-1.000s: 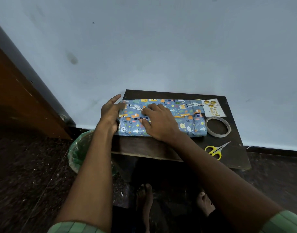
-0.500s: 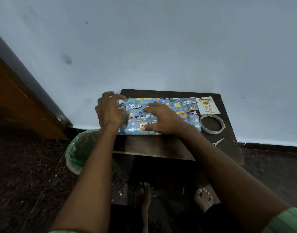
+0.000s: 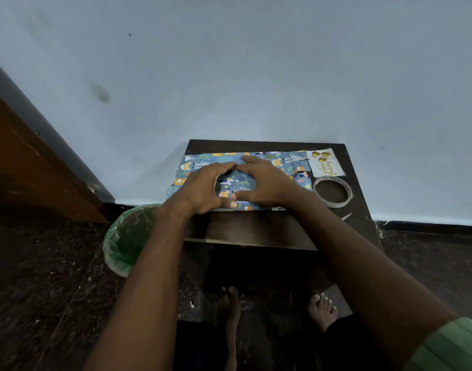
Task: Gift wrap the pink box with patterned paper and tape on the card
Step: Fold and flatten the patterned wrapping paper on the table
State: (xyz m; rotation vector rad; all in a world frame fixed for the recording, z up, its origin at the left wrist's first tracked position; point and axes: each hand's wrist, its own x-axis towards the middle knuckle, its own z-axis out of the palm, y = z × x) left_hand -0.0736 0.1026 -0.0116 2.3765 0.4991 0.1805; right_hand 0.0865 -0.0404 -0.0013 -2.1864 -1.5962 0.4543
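Note:
The box lies wrapped in blue patterned paper (image 3: 288, 163) on a small dark wooden table (image 3: 256, 226); no pink shows. My left hand (image 3: 200, 187) and my right hand (image 3: 267, 183) both rest on top of the package at its middle, with fingertips and thumbs nearly meeting so they ring a patch of paper. The fingers press the paper down over the box. A white card (image 3: 326, 162) with gold print lies at the package's right end. A roll of clear tape (image 3: 333, 192) lies flat just in front of the card.
The tip of a pair of scissors (image 3: 346, 216) shows beside my right forearm. A green-lined waste bin (image 3: 127, 236) stands on the floor left of the table. A pale wall is behind, a wooden door at left, and my bare feet are under the table.
My left hand moved from the package's left end to its middle, meeting my right hand. The head camera shifted, and my right forearm now hides most of the scissors.

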